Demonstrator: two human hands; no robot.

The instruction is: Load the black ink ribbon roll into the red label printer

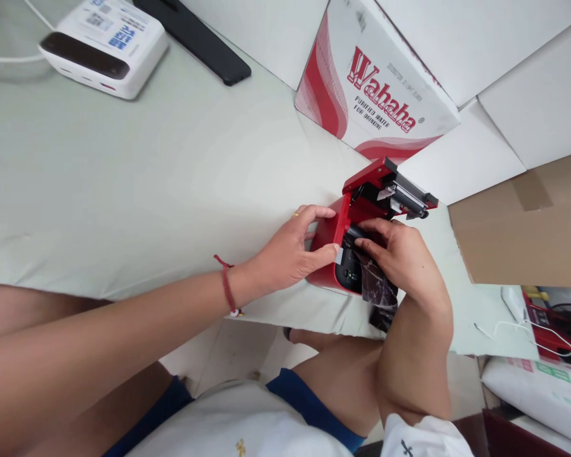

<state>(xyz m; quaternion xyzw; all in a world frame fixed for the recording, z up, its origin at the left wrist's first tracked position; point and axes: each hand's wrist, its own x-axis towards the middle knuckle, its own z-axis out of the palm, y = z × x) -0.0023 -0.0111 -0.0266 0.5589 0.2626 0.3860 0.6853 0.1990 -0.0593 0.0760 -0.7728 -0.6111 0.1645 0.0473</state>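
A small red printer point(324, 254) rests on the pale table with its lid point(368, 174) swung up. The lid carries a black roller point(412, 198). My left hand point(295, 251) grips the printer's left side, thumb at the front edge and fingers on the far part. My right hand point(406, 257) reaches into the opening, its thumb and fingers closed around a dark roll point(356, 233). From there a dark, shiny, marbled strip point(378, 282) hangs out over the front, its lower end near the table's edge. The right fingertips are partly hidden inside.
Behind the printer stands a white and red water carton point(375, 95), beside white boxes and a brown cardboard box point(523, 222). A white router-like device point(105, 47) and a long black object point(195, 41) lie at the far left. A white cable point(499, 327) lies at right.
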